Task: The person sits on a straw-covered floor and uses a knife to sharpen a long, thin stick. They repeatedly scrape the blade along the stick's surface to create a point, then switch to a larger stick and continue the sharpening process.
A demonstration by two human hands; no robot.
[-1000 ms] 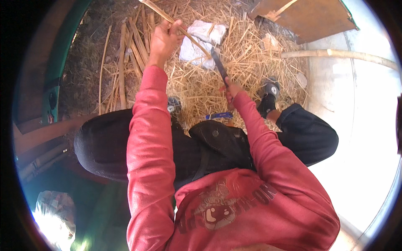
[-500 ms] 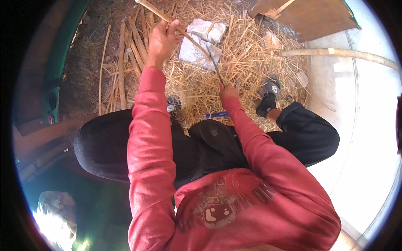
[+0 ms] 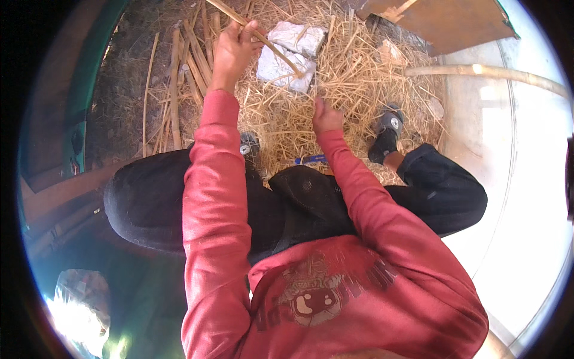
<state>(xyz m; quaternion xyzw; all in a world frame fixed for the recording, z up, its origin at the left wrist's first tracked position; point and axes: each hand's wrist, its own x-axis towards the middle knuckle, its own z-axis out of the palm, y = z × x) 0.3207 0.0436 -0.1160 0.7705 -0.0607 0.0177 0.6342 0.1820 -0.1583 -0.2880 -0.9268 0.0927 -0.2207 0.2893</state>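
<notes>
My left hand [image 3: 234, 52] is closed around a thin bamboo strip [image 3: 282, 56], which slants down to the right. The strip's lower end lies over a pale stone block [image 3: 272, 70], and its upper end runs out of view at the top. A second pale block [image 3: 293, 36] sits just beyond the first. To the right and nearer to me, my right hand [image 3: 327, 117] is a fist around the handle of a long, dark, narrow knife. Its blade, plain a moment ago, hardly shows now.
Straw and shavings [image 3: 353, 78] cover the ground. Bamboo pieces [image 3: 175, 90] lie at the left, and a blue-handled tool [image 3: 311, 160] lies between my feet. A bamboo pole [image 3: 487, 70] and a brown board [image 3: 445, 27] are at the right.
My right hand has shifted slightly, and the knife blade that lay against the strip's lower end no longer shows there. My left hand has moved slightly away from me with the strip.
</notes>
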